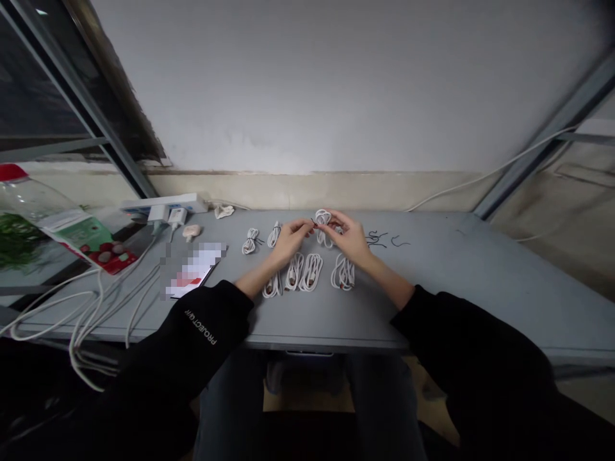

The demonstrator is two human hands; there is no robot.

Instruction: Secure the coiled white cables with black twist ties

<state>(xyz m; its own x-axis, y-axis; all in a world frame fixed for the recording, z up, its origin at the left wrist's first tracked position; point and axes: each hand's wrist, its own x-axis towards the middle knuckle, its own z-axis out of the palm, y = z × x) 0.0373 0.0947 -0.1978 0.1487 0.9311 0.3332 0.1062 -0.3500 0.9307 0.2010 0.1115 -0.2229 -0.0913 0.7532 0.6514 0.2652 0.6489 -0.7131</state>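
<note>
The left hand (291,243) and right hand (348,238) pinch together on a coiled white cable (323,219) at the middle of the worktop (432,301); it looks light, soft and springy, best held at its narrow waist.

Between my fingers (307,225), a white coiled cable (323,218) carries a dark tie (314,222). Right of my fingers, black twist ties (377,239) mark the grey table (446,275). Far left of them sit a white power strip (163,205) and a red-and-green packet (86,237).
</note>
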